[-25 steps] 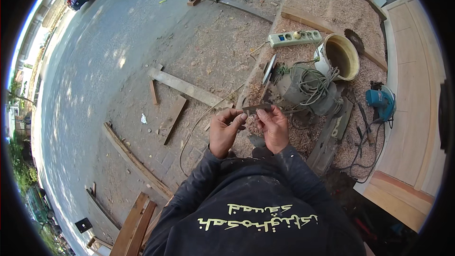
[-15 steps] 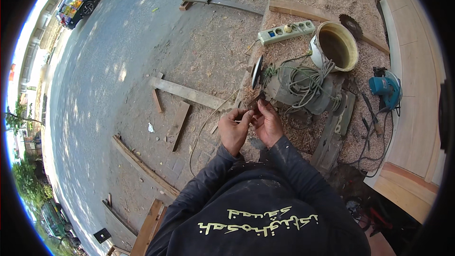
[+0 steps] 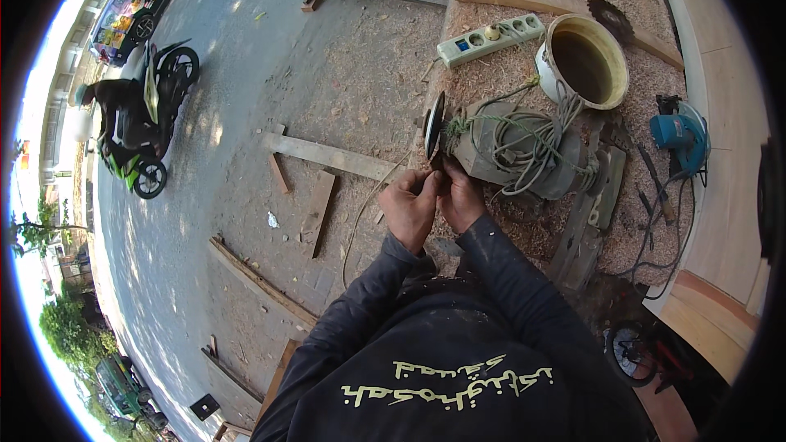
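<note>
My left hand point(image 3: 409, 209) is closed in a pinch, and what sits between its fingertips is hidden. Right beside it, my right hand point(image 3: 463, 200) curls its fingers round a small dark piece, too covered to name. Both hands meet just below a round thin-edged disc point(image 3: 435, 126) on the left end of a grey electric motor point(image 3: 512, 151). The fingertips come close to the motor's near left side; whether they touch it I cannot tell. Coiled grey-green cord point(image 3: 524, 139) lies over the motor, with thin green string wound about its disc end.
Beyond the motor are a power strip point(image 3: 491, 39) with a plug in it, a pale bucket point(image 3: 544, 69) and a toothed saw blade point(image 3: 607, 18). A blue circular saw point(image 3: 675, 135) lies right, on wood shavings. Boards point(image 3: 327, 155) lie left; a motorcycle rider point(image 3: 127, 115) is on the road.
Both hands have moved slightly farther from my body, up under the disc; the dark piece they hold is now mostly hidden. A motorcycle with a rider has come into view on the road.
</note>
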`<action>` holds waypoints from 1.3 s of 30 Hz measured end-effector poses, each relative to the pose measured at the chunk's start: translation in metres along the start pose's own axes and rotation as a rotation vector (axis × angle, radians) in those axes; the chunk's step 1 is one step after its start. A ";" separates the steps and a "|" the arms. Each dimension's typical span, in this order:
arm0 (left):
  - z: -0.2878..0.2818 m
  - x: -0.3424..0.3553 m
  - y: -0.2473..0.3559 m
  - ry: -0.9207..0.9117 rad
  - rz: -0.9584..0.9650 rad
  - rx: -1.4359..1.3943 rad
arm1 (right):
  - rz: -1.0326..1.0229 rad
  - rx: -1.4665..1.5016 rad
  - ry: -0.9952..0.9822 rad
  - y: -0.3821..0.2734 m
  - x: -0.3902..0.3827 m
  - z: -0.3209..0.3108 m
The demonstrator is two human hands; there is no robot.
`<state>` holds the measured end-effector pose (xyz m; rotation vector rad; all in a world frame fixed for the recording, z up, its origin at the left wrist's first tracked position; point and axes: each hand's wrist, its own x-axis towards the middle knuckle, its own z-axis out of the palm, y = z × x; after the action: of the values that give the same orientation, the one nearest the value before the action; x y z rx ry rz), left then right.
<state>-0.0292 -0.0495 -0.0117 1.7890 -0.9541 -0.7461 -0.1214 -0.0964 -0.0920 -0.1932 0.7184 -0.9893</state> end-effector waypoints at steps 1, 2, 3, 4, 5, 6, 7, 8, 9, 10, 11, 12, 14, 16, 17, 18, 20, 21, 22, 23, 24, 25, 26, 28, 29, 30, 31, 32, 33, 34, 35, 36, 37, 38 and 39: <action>0.001 0.000 0.001 -0.003 -0.008 -0.037 | -0.019 0.000 0.000 0.001 0.001 0.000; 0.001 0.001 0.001 -0.002 -0.013 -0.035 | -0.036 -0.001 -0.001 0.000 0.001 0.002; 0.001 0.001 0.002 -0.003 -0.006 -0.024 | -0.031 -0.001 0.001 0.001 0.000 0.003; 0.001 0.002 0.001 -0.004 0.002 -0.014 | -0.033 0.017 0.014 0.001 -0.001 0.005; 0.002 0.003 -0.001 -0.003 0.000 -0.012 | -0.036 0.035 0.025 0.000 -0.001 0.006; 0.002 0.004 -0.004 -0.003 0.002 -0.015 | -0.035 0.036 0.026 0.003 0.001 0.004; 0.003 0.004 -0.006 -0.002 0.004 -0.018 | -0.027 0.037 0.029 0.006 0.004 0.002; 0.003 0.005 -0.005 -0.004 0.003 -0.017 | -0.020 0.039 0.034 0.006 0.006 0.001; 0.003 0.005 -0.003 -0.013 -0.008 -0.025 | -0.020 0.039 0.037 0.006 0.007 0.000; 0.004 0.006 -0.002 -0.022 -0.018 -0.032 | -0.019 0.028 0.031 0.006 0.006 -0.002; 0.004 0.006 -0.003 -0.022 -0.018 -0.031 | -0.016 0.017 0.022 0.006 0.006 -0.002; 0.005 0.006 -0.005 0.001 0.004 -0.052 | -0.016 0.018 0.021 0.008 0.008 -0.005; 0.006 0.007 -0.005 0.021 0.025 -0.071 | 0.032 -0.001 0.013 0.010 0.011 -0.010; 0.005 0.007 -0.002 0.018 0.033 -0.031 | 0.011 0.001 -0.002 0.011 0.012 -0.012; 0.005 0.007 -0.003 0.019 0.032 -0.030 | -0.008 0.001 -0.022 0.010 0.011 -0.009; 0.005 0.007 -0.005 0.018 0.029 -0.043 | -0.007 0.002 -0.023 0.009 0.010 -0.005; 0.004 0.007 -0.005 0.017 0.025 -0.056 | 0.007 -0.002 0.017 0.007 0.007 0.001; 0.005 0.007 -0.005 0.021 0.022 -0.063 | 0.008 -0.002 0.017 0.006 0.005 0.003; 0.005 0.007 -0.004 0.025 0.020 -0.070 | 0.001 0.025 0.007 0.005 0.004 0.005; 0.005 0.007 -0.004 0.023 0.021 -0.070 | -0.009 0.053 -0.003 0.004 0.004 0.005; 0.005 0.007 -0.005 0.018 0.022 -0.074 | -0.011 0.054 -0.003 0.006 0.005 0.003; 0.005 0.007 -0.005 0.014 0.022 -0.077 | 0.001 0.046 -0.010 0.007 0.007 -0.002; 0.004 0.007 -0.002 0.012 0.022 -0.077 | 0.015 0.038 -0.015 0.008 0.008 -0.002; 0.000 0.006 0.004 -0.044 -0.001 -0.026 | 0.003 0.031 -0.006 0.007 0.009 -0.003; -0.001 0.005 0.004 -0.042 -0.002 -0.026 | -0.006 0.023 -0.001 0.006 0.007 0.000; -0.001 0.005 0.004 -0.037 0.000 -0.030 | -0.005 0.022 -0.002 0.005 0.005 0.003; -0.002 0.004 0.004 -0.032 0.002 -0.033 | -0.005 0.013 0.011 0.003 0.003 0.006; -0.002 0.004 0.002 -0.031 0.003 -0.033 | -0.006 0.004 0.022 0.002 0.001 0.009; -0.002 0.003 0.000 -0.027 -0.009 -0.064 | -0.006 0.004 0.020 0.002 0.000 0.011; -0.002 0.002 -0.002 -0.022 -0.022 -0.095 | 0.001 0.011 0.044 0.002 0.000 0.013; -0.003 0.002 0.002 -0.026 -0.022 -0.097 | 0.004 0.019 0.073 0.002 0.000 0.012; -0.004 0.002 0.007 -0.039 -0.027 -0.072 | 0.002 0.019 0.075 0.001 0.000 0.011; -0.004 0.002 0.011 -0.053 -0.031 -0.047 | -0.004 0.018 0.073 0.001 0.001 0.009; -0.004 0.002 0.009 -0.050 -0.031 -0.047 | -0.005 0.017 0.065 0.001 0.001 0.009; -0.004 0.001 0.005 -0.044 -0.026 -0.069 | -0.005 0.016 0.063 0.001 0.001 0.010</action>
<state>-0.0267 -0.0502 -0.0058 1.7345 -0.9245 -0.8279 -0.1145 -0.0984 -0.0856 -0.1507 0.7676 -1.0086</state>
